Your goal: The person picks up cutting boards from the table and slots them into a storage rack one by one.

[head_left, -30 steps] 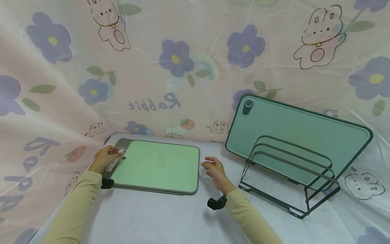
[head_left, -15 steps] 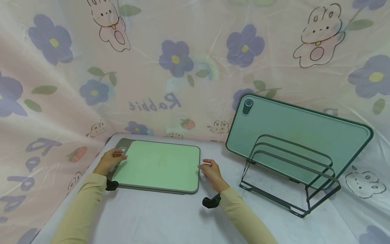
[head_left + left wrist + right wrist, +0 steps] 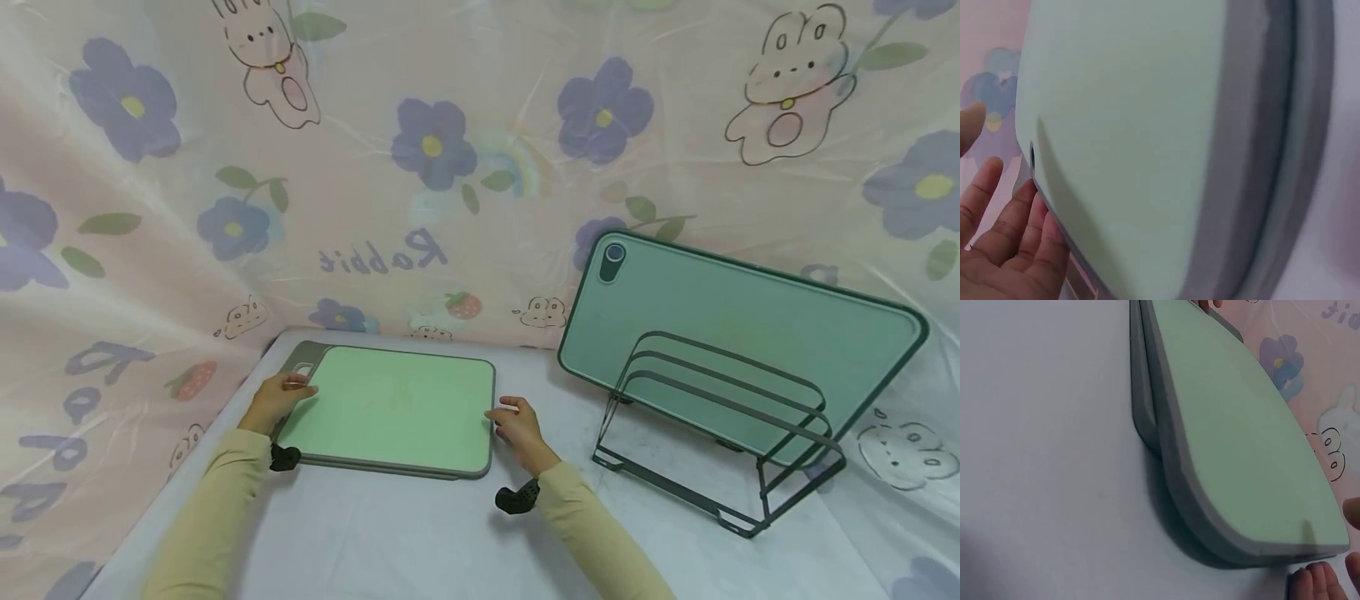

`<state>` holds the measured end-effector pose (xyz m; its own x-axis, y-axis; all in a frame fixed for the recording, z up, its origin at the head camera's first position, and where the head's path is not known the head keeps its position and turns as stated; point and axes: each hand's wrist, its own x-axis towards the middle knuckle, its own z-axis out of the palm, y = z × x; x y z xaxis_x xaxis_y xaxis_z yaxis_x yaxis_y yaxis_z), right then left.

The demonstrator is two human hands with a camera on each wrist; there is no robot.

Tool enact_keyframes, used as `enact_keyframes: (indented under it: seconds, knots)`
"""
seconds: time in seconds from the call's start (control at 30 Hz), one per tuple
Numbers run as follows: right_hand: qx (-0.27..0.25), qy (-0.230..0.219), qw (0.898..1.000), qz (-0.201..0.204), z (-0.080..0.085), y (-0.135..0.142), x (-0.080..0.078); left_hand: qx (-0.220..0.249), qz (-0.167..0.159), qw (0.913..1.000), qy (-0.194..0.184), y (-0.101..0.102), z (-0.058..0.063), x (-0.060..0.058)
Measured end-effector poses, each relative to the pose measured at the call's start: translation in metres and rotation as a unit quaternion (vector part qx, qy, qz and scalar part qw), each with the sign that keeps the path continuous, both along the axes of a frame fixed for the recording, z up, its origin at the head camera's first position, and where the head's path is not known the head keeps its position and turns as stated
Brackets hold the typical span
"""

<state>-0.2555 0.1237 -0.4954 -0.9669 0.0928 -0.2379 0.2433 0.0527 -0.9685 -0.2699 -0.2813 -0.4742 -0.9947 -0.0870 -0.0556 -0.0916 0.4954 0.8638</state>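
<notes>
A light green cutting board (image 3: pixel 397 408) with a grey rim lies flat on top of another board, whose grey handle end (image 3: pixel 313 353) sticks out at the left. My left hand (image 3: pixel 272 402) is at the left edge of the top board; in the left wrist view its fingers (image 3: pixel 1016 212) meet that edge near a small hole, with the thumb held apart. At the opposite end, my right hand (image 3: pixel 523 431) has its fingertips right at the right edge. The right wrist view shows these fingers (image 3: pixel 1319 581) low beside the rim, thumb apart.
To the right stands a dark wire rack (image 3: pixel 667 487). A larger teal board (image 3: pixel 720 308) with a dark green rim leans upright in it. White cloth (image 3: pixel 390 542) covers the table, and a patterned curtain (image 3: pixel 495 100) hangs behind.
My left hand has moved right, from the lower board's handle to the top board's left edge. My right hand has moved left to reach the right edge. The boards look unmoved.
</notes>
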Motion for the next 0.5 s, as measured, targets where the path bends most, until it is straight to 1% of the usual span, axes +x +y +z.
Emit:
enact_keyframes:
  seconds: [0.13, 0.27, 0.37, 0.4, 0.43, 0.5]
  knots:
    - [-0.006, -0.002, 1.000, -0.002, -0.002, -0.002, -0.002, 0.023, 0.011, 0.9996, -0.012, 0.003, 0.000, 0.000]
    - [-0.005, -0.002, 1.000, -0.004, -0.003, -0.002, -0.003, 0.041, 0.025, 0.9983, -0.031, 0.003, -0.002, -0.004]
    - [0.001, -0.003, 1.000, -0.002, -0.004, -0.003, -0.003, 0.062, 0.042, 0.9955, -0.057, 0.002, -0.002, -0.008]
    - [0.003, -0.005, 1.000, -0.002, -0.005, -0.004, -0.004, 0.072, 0.049, 0.9941, -0.065, 0.003, -0.001, -0.009]
    - [0.003, -0.005, 1.000, 0.001, -0.006, -0.004, -0.004, 0.083, 0.064, 0.9919, -0.073, 0.005, -0.001, -0.010]
    - [0.002, -0.006, 1.000, 0.006, -0.006, -0.004, -0.004, 0.097, 0.074, 0.9891, -0.083, 0.006, 0.001, -0.010]
